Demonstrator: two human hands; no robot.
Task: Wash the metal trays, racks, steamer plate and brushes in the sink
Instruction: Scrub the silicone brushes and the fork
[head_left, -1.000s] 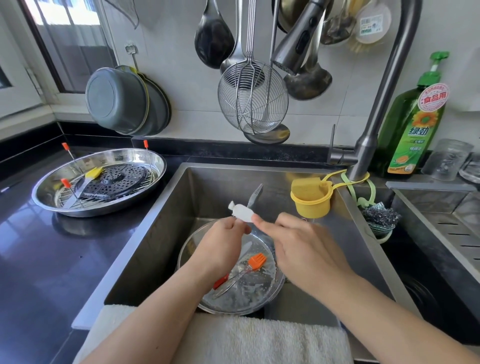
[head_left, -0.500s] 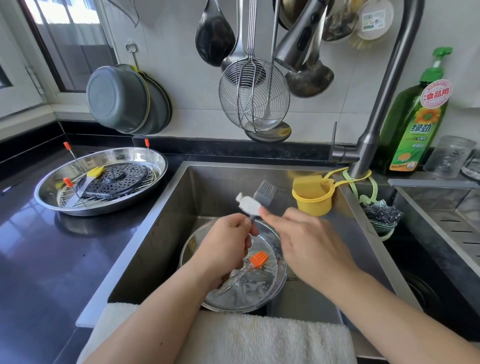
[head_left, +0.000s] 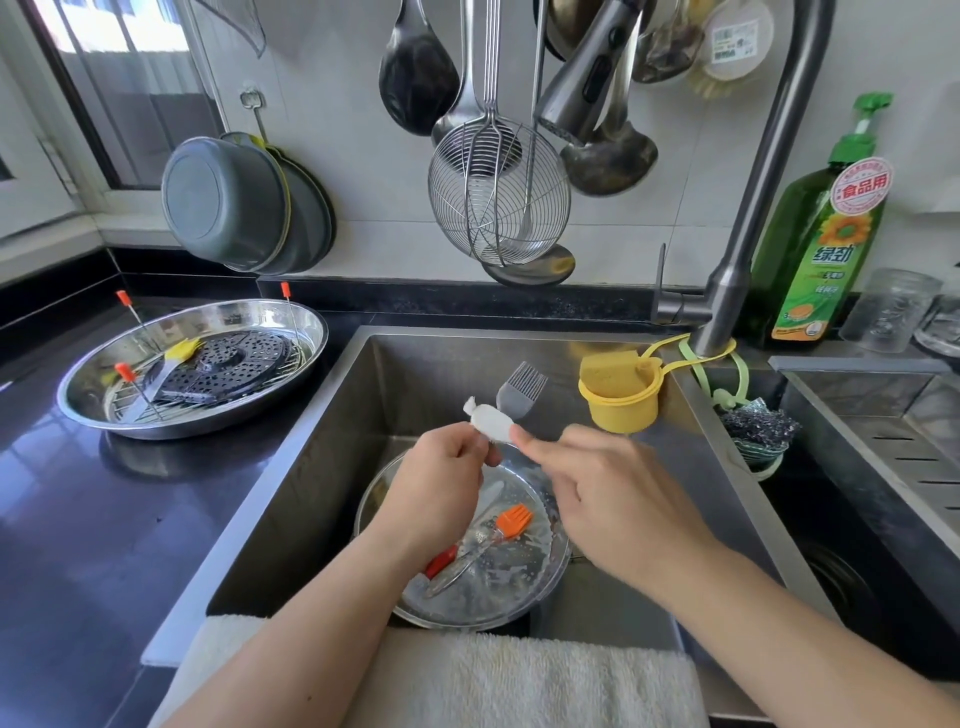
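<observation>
Over the stainless steel sink (head_left: 332, 467), both hands meet on one tool: the left hand (head_left: 441, 483) has its grip curled tight around the handle of a grey silicone basting brush (head_left: 521, 387), whose bristles fan upward toward the sink's back wall, while the right hand (head_left: 597, 493) pinches a small white scrubbing pad (head_left: 491, 422) against the brush handle with fingertip and thumb, its grip narrow on the pad. Below the hands, on the sink floor toward the front edge, sits a round clear glass plate (head_left: 524, 587), wet and foamy, and lying in it is an orange-bristled silicone brush with a clear handle (head_left: 511, 522) beside a red-tipped piece that is partly hidden by the left wrist. On the black bench left of the sink rests a large round stainless steel tray (head_left: 291, 322); inside it lie a dark perforated steamer plate (head_left: 228, 358), a wire rack with orange-capped legs (head_left: 127, 374) and a yellow-bristled brush (head_left: 182, 347). At the sink's back right corner a yellow sponge holder (head_left: 618, 400) hangs from the grey faucet (head_left: 737, 260), with a green dish soap bottle (head_left: 821, 249) just beside the faucet. A white towel (head_left: 493, 680) drapes over the sink's front edge.
</observation>
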